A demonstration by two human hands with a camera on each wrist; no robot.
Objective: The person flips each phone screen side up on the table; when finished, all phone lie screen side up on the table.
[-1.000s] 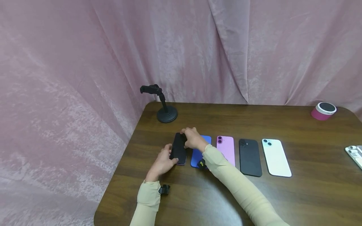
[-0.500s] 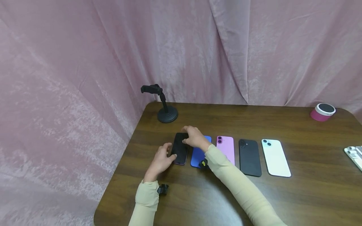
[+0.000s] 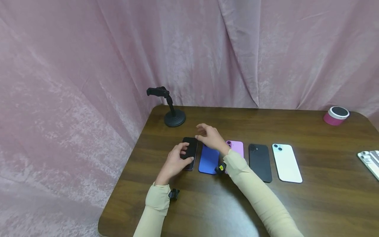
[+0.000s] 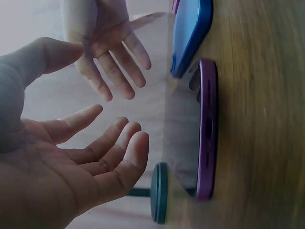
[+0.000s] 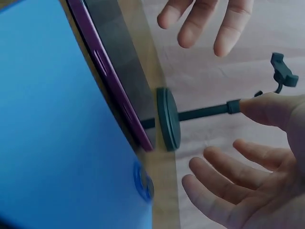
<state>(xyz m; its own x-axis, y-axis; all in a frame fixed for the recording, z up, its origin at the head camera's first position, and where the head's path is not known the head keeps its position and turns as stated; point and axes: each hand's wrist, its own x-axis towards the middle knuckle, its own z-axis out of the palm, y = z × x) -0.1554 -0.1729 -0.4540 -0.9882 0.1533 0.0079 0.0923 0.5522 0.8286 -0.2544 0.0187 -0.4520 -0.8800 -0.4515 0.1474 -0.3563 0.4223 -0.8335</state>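
Observation:
A phone [image 3: 192,144] with a purple edge [image 4: 208,129] lies screen up on the wooden table. Above it hovers my left hand [image 3: 174,161], fingers bent loosely and nothing in its grasp; the left wrist view shows a gap between hand and phone. My right hand [image 3: 212,137] is raised over the top end of the blue phone [image 3: 208,161], its fingers spread and holding nothing in the right wrist view. That blue phone lies back up, right of the purple-edged one. A lilac phone [image 3: 237,147], partly covered by my right sleeve, follows in the row.
Further right lie a black phone [image 3: 260,163] and a white phone [image 3: 286,163], backs up. A black phone stand [image 3: 174,118] occupies the back left. At the back right is a pink-and-white round object [image 3: 336,116]; a white item [image 3: 370,161] is cut off by the right edge.
Both hands have come off the purple-edged phone. My right hand has lifted up and to the right, while my left has shifted right over the phone, which now lies free.

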